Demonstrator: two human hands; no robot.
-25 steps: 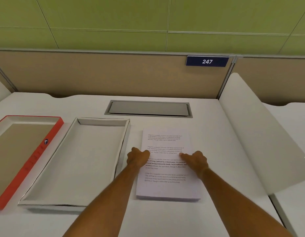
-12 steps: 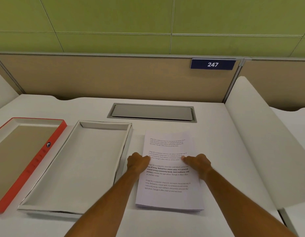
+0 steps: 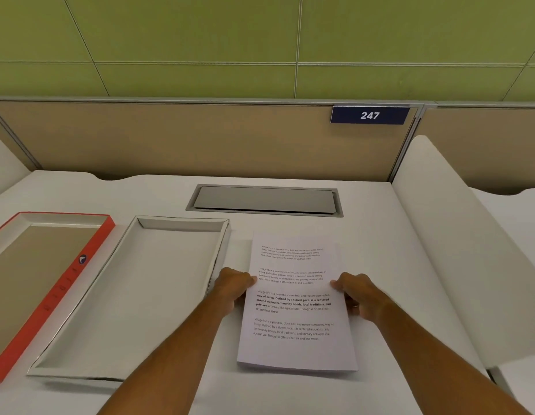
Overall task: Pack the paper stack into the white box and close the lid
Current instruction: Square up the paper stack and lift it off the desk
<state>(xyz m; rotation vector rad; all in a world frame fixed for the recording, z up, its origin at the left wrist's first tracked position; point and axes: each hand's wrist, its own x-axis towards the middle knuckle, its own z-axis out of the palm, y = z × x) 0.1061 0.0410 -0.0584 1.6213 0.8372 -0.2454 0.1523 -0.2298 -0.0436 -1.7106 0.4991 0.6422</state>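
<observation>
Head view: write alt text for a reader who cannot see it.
Two bare hands, left hand and right hand, grip the side edges of a printed paper stack lying on a white desk. To its left an empty white box sits open, with a red-edged lid lying upturned beyond it.

lid (image 3: 35, 283) far left, box (image 3: 134, 298) beside it, paper stack (image 3: 296, 307) right of box

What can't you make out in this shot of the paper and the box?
Head view only:
- Fingertips of the left hand and right hand: curled at the paper stack edges, grip unclear.
- Stack thickness: only the near edge shows.
- Red lid: cut off by the left frame edge; its side lettering is too small.
</observation>
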